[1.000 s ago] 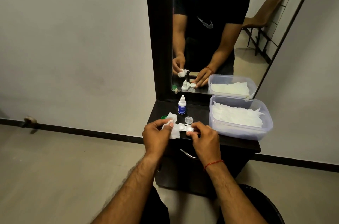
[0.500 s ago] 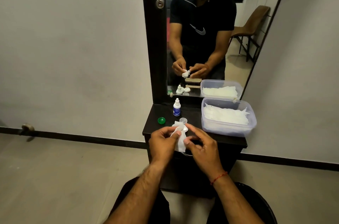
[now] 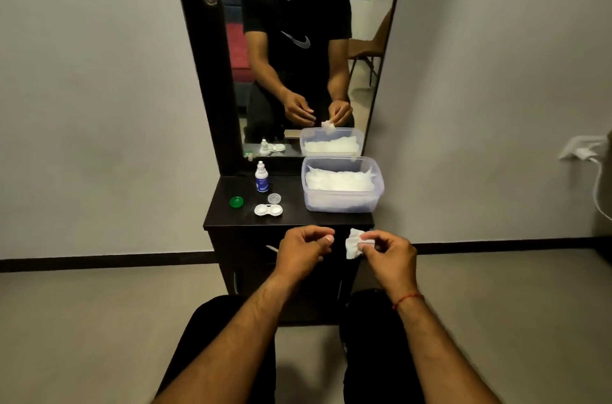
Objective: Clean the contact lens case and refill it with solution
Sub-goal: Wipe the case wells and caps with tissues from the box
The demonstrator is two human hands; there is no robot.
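The white contact lens case (image 3: 268, 210) lies uncapped on the dark cabinet top (image 3: 228, 218). A clear cap (image 3: 274, 198) sits just behind it and a green cap (image 3: 236, 201) lies to its left. The small solution bottle (image 3: 261, 177) stands upright near the mirror. My right hand (image 3: 389, 254) pinches a crumpled white tissue (image 3: 353, 243) in front of the cabinet edge. My left hand (image 3: 303, 249) hovers beside it with fingers curled, holding nothing that I can see.
A clear plastic tub (image 3: 342, 201) filled with white tissues stands on the right of the cabinet top. A tall mirror (image 3: 298, 49) rises behind it. Grey walls flank the cabinet, and my knees sit below my arms.
The lens case has left my hands and now lies on the cabinet. The tissue passed from my left hand to my right, and both hands drew back toward me.
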